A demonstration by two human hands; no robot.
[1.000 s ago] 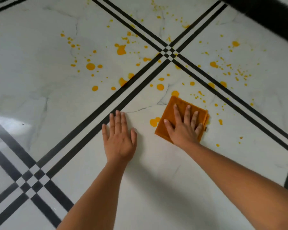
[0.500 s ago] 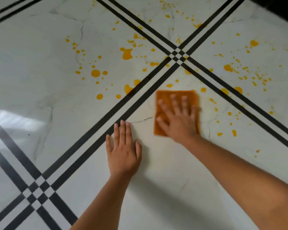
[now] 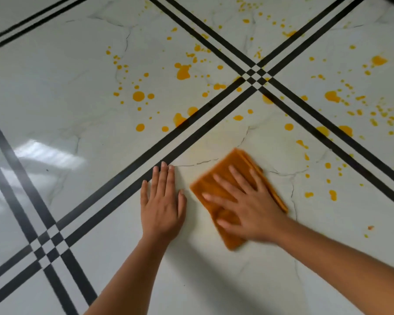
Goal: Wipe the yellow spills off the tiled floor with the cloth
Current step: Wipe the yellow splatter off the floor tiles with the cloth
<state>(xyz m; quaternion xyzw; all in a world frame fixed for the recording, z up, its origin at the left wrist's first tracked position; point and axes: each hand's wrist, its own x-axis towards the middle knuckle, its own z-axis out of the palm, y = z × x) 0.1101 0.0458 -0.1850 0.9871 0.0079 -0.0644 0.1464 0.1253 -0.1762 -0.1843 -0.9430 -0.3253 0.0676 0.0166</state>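
Right hand (image 3: 248, 201) is flat on the cloth (image 3: 235, 160), fingers straight and fanned out. No pinching, the grip is just spread and pressing down. Hand and cloth are both a bit blurred. The cloth is orange and folded, and it sits skewed on the near tile of the floor (image 3: 55, 92), with its far corner pointing up toward the crossing (image 3: 256, 75) of the black stripes (image 3: 191, 126). Its near corner pokes out below the palm.

Left hand (image 3: 162, 208) is just beside the cloth, not touching it. It's palm down on bare tile, grip open, fingers straight and close together, thumb out to the side. The fingertips reach right up to the edge of the nearest stripe.

The spills (image 3: 182, 72) are all over: a big blob and lots of dots on the tile to the far left of the crossing, more on the top tile, and a thick scatter on the right tile. A few drops sit on the same tile as the cloth, off to its right and further up. The patch of tile just past the cloth looks faintly yellowish, smeary rather than dotted. There's a bright window glare (image 3: 48, 153) on the floor at the left.
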